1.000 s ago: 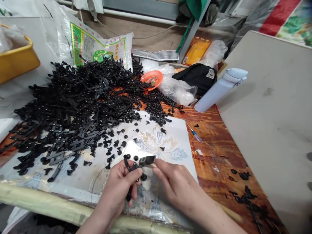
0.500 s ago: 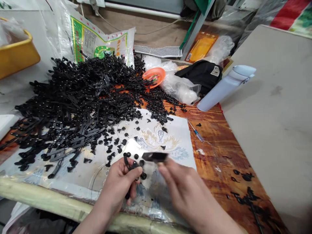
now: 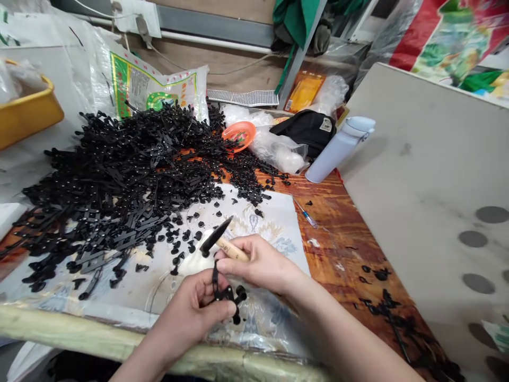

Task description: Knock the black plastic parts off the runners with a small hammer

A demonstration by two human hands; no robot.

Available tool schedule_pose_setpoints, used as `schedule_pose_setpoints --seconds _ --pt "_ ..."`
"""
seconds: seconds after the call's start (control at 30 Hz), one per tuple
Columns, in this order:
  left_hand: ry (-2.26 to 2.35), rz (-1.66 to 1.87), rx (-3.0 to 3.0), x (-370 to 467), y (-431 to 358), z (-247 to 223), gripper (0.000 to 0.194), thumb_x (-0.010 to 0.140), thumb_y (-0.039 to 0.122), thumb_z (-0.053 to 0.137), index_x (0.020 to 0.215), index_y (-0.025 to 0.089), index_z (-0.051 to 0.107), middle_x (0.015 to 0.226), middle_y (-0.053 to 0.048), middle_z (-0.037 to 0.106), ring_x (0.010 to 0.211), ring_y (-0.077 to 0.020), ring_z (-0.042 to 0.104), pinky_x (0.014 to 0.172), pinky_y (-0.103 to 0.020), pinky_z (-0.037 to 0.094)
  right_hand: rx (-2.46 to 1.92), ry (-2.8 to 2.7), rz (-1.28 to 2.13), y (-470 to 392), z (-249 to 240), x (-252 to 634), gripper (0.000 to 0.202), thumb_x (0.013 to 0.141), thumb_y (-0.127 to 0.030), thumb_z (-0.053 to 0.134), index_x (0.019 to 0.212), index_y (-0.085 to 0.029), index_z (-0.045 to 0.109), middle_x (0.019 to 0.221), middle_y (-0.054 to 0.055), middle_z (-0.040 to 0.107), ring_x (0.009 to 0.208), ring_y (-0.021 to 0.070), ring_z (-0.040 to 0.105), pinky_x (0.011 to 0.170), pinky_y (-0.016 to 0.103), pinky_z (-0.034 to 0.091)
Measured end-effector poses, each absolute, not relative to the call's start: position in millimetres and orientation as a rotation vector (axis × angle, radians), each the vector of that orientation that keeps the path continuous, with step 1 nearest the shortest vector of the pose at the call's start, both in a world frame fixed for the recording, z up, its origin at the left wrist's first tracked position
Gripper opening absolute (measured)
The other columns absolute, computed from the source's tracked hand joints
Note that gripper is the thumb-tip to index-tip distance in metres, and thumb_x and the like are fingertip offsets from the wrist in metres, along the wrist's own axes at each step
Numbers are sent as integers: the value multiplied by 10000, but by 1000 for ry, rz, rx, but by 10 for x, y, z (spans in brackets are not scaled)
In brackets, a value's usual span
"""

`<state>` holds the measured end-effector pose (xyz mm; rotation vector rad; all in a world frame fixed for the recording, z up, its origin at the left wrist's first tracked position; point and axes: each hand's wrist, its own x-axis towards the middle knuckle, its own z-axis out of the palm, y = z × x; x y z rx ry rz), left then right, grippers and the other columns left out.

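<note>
In my left hand [image 3: 194,305] is a black jointed plastic part [image 3: 228,293], pinched between thumb and fingers, with round knobs sticking out on its right. My right hand [image 3: 258,262] grips the pale wooden handle of a small hammer [image 3: 217,236], whose black pointed head slants up to the right. The right fingertips sit close to the upper end of the black part; whether they touch it I cannot tell. Below the hammer head lies a white pad [image 3: 189,265] with small black knobs [image 3: 199,235] around it.
A large heap of black plastic parts [image 3: 131,159] covers the left and back of the table. Behind it stand a printed sack [image 3: 175,87], an orange plate [image 3: 242,132], a black bag [image 3: 304,130] and a pale bottle [image 3: 338,151]. A screwdriver [image 3: 308,215] lies right.
The hammer has turned in my right hand, its head now pointing up. My right hand has moved left, up to my left hand. The black part has tilted, and the view has shifted.
</note>
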<state>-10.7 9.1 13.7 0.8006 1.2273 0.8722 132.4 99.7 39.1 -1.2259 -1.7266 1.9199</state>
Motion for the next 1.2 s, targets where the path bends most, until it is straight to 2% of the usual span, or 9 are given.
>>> schedule_pose_setpoints --seconds 0.07,0.17,0.3,0.4,0.5,0.6,0.73,0.93,1.2 --pt "1241 876 800 -129 50 171 151 660 240 735 732 179 617 595 27 567 449 -69 434 341 -129 298 -1236 -1694 2008 987 381 1267 183 675 -315 674 724 -160 588 472 -86 428 397 50 288 382 190 223" --pt "1329 972 743 -125 -2 185 177 717 334 690 790 178 651 558 37 545 394 -57 403 352 -147 282 -1306 -1646 1973 962 319 1260 143 713 -303 622 741 -173 569 449 -106 367 365 50 259 347 183 227" --pt "1462 1030 684 -103 -12 139 249 715 398 687 653 166 623 525 41 510 369 -47 355 350 -157 224 -1378 -1613 1927 922 259 1292 144 750 -307 606 772 -176 551 467 -107 366 376 49 248 353 178 247" --pt "1458 984 731 -161 27 74 294 741 418 666 615 165 584 527 45 483 429 -60 353 399 -161 269 -1389 -1638 1878 895 254 1349 170 778 -331 605 743 -183 529 490 -102 353 397 55 263 386 190 262" --pt "1420 915 779 -268 88 21 336 771 451 623 607 165 557 539 46 451 506 -90 396 477 -183 348 -1428 -1820 1539 839 237 1454 248 900 -401 455 756 -201 483 574 -61 423 484 93 389 488 224 325" --pt "1464 838 807 -351 148 -6 338 781 470 596 643 163 562 553 54 426 525 -98 398 489 -192 357 -1484 -2066 1186 745 191 1550 265 969 -372 279 848 -215 454 689 -5 524 627 155 506 599 276 359" --pt "1497 777 846 -393 217 -26 329 778 472 593 667 163 571 564 61 400 537 -100 382 485 -191 352 -1582 -2283 1059 650 135 1557 196 963 -284 252 883 -210 415 750 51 579 665 199 563 608 302 353" --pt "1510 776 741 -410 297 -5 362 724 501 648 629 161 565 544 61 426 510 -88 365 459 -181 327 -1703 -2505 977 642 174 1465 141 936 -143 280 945 -181 416 741 69 611 638 206 588 554 290 309" --pt "1485 836 632 -356 303 35 367 691 485 699 590 154 574 492 68 439 459 -68 346 429 -171 306 -1649 -2511 952 639 171 1496 138 930 -117 299 947 -172 425 723 65 612 616 189 574 541 284 301"
